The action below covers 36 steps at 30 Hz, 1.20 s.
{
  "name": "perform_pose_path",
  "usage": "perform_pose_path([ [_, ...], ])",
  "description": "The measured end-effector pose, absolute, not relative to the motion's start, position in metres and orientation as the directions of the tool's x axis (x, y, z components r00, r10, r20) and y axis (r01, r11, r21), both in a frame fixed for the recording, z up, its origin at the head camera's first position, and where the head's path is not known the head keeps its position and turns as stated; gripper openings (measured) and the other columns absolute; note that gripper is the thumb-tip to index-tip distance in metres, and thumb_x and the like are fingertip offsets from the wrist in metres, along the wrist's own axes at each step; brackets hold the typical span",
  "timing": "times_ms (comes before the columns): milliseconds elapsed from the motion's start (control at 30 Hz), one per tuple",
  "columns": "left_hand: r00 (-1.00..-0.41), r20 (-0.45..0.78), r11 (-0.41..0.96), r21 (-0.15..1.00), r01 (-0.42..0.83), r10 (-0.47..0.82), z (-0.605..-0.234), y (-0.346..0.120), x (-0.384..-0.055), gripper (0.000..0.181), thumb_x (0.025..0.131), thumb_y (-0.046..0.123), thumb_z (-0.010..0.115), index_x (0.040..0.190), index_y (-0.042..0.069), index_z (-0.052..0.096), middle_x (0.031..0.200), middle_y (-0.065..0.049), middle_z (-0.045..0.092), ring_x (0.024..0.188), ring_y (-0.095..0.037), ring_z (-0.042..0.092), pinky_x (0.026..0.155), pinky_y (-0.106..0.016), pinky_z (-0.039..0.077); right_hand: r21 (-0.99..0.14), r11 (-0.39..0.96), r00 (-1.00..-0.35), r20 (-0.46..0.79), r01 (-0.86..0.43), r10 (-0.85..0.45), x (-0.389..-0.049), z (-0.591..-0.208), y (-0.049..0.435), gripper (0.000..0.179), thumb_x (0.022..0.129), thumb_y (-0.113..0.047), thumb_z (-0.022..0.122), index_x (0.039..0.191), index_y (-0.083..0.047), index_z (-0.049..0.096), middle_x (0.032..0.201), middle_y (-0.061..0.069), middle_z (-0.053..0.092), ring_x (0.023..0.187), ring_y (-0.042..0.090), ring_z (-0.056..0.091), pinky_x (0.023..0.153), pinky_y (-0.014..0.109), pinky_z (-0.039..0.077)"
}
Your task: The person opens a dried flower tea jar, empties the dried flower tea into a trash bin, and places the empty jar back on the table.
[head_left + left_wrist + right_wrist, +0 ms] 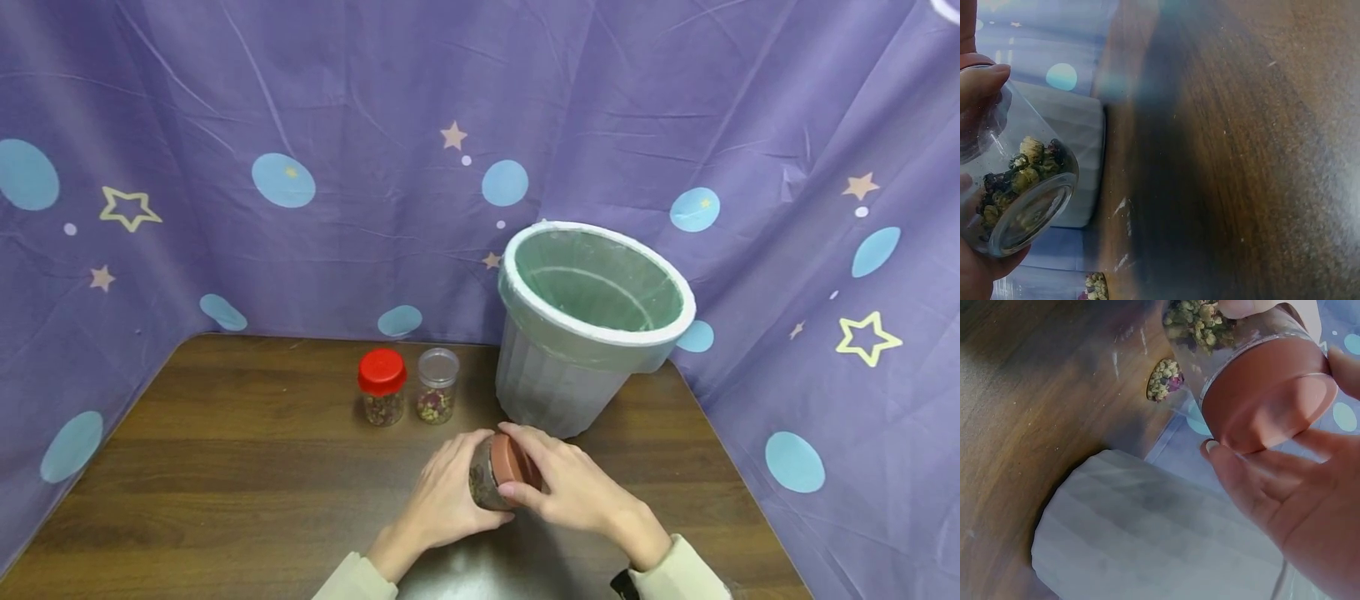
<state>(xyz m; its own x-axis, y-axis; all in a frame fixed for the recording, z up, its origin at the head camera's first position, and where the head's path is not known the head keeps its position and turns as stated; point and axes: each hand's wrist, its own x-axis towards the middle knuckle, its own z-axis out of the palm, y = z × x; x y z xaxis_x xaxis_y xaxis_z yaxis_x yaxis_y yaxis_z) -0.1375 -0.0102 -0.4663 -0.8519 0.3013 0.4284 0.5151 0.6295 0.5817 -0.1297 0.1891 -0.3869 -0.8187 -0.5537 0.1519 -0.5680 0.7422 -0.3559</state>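
Observation:
Both hands hold one clear jar (1029, 181) above the table, tilted, with its brown-orange lid (1266, 394) toward the right. Dried flower buds (1022, 172) lie inside it near the bottom. My left hand (447, 492) grips the jar's body, thumb below and fingers over the top. My right hand (573, 479) has its fingers and thumb around the lid's edge. In the right wrist view the lid sits on the jar's mouth. Behind the hands stand a red-lidded jar (382, 387) and a clear-lidded jar (437, 386), both holding dried flowers.
A grey bin (555, 383) with a white rim and a greenish liner stands at the back right, close beyond the right hand. The wooden table (247, 467) ends at a purple curtain (375, 167) behind and at both sides.

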Motion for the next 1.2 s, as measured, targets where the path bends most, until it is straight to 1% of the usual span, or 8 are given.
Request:
perform_pose_path([
  [133,-0.862,0.411,0.612,0.612,0.501,0.296,-0.466,-0.010,-0.137,0.097,0.052,0.048,0.091,0.136,0.021,0.049,0.120,0.003,0.063,0.109,-0.013,0.061,0.089,-0.041,0.053,-0.365,0.714,-0.793,0.134,-0.598,-0.595,-0.130,-0.385,0.193,0.068,0.090,-0.040,0.067,0.149,-0.020,0.040,0.149,0.009,0.049,0.133,0.029,0.053,0.099,0.052,0.050],
  [267,-0.870,0.398,0.600,0.632,0.491,0.292,-0.464,-0.011,-0.137,0.097,0.053,0.047,0.091,0.137,0.021,0.049,0.122,0.002,0.063,0.111,-0.015,0.061,0.091,-0.043,0.053,-0.391,0.685,-0.773,0.125,-0.615,-0.622,-0.130,-0.383,0.195,0.069,0.090,-0.035,0.069,0.151,-0.025,0.038,0.154,0.012,0.042,0.135,0.032,0.051,0.100,0.056,0.048],
  [333,-0.872,0.395,0.599,0.636,0.487,0.290,-0.463,-0.011,-0.137,0.097,0.054,0.047,0.091,0.137,0.021,0.049,0.122,0.002,0.063,0.111,-0.015,0.061,0.091,-0.043,0.053,-0.407,0.678,-0.772,0.124,-0.612,-0.623,-0.130,-0.381,0.195,0.069,0.090,-0.037,0.069,0.151,-0.026,0.038,0.155,0.012,0.041,0.136,0.032,0.049,0.101,0.056,0.048],
  [500,-0.868,0.404,0.612,0.620,0.491,0.287,-0.463,-0.011,-0.137,0.096,0.053,0.048,0.090,0.136,0.021,0.049,0.120,0.002,0.064,0.110,-0.014,0.061,0.090,-0.042,0.053,-0.430,0.698,-0.805,0.134,-0.573,-0.578,-0.131,-0.381,0.194,0.075,0.089,-0.055,0.065,0.152,-0.026,0.036,0.154,0.003,0.043,0.138,0.023,0.047,0.107,0.049,0.046],
  [667,-0.864,0.413,0.618,0.609,0.497,0.288,-0.462,-0.011,-0.137,0.097,0.052,0.049,0.091,0.135,0.020,0.049,0.118,0.003,0.063,0.109,-0.012,0.060,0.089,-0.042,0.053,-0.482,0.727,-0.861,0.135,-0.489,-0.490,-0.133,-0.380,0.192,0.075,0.090,-0.057,0.061,0.152,-0.022,0.037,0.149,-0.001,0.049,0.128,0.018,0.056,0.100,0.043,0.050],
  [933,-0.861,0.419,0.628,0.596,0.501,0.290,-0.460,-0.011,-0.139,0.096,0.054,0.049,0.091,0.135,0.019,0.050,0.120,0.001,0.063,0.111,-0.016,0.060,0.089,-0.045,0.052,-0.498,0.827,-0.955,0.008,-0.260,-0.296,-0.145,-0.379,0.187,0.073,0.092,-0.064,0.053,0.148,-0.019,0.041,0.139,0.009,0.060,0.125,0.030,0.059,0.101,0.050,0.048],
  [1100,-0.854,0.425,0.637,0.577,0.511,0.300,-0.459,-0.011,-0.139,0.096,0.054,0.049,0.090,0.135,0.020,0.049,0.121,0.001,0.063,0.111,-0.015,0.060,0.087,-0.044,0.052,-0.462,0.868,-0.974,-0.034,-0.183,-0.223,-0.149,-0.378,0.181,0.067,0.092,-0.067,0.048,0.137,-0.018,0.053,0.124,0.011,0.069,0.110,0.033,0.067,0.089,0.049,0.052],
  [1200,-0.854,0.420,0.644,0.569,0.511,0.307,-0.459,-0.009,-0.138,0.097,0.054,0.051,0.090,0.136,0.021,0.048,0.122,0.002,0.063,0.112,-0.015,0.060,0.088,-0.044,0.052,-0.441,0.884,-0.981,-0.038,-0.155,-0.191,-0.150,-0.377,0.178,0.063,0.091,-0.069,0.046,0.124,-0.018,0.063,0.110,0.010,0.073,0.097,0.031,0.070,0.078,0.046,0.054],
])
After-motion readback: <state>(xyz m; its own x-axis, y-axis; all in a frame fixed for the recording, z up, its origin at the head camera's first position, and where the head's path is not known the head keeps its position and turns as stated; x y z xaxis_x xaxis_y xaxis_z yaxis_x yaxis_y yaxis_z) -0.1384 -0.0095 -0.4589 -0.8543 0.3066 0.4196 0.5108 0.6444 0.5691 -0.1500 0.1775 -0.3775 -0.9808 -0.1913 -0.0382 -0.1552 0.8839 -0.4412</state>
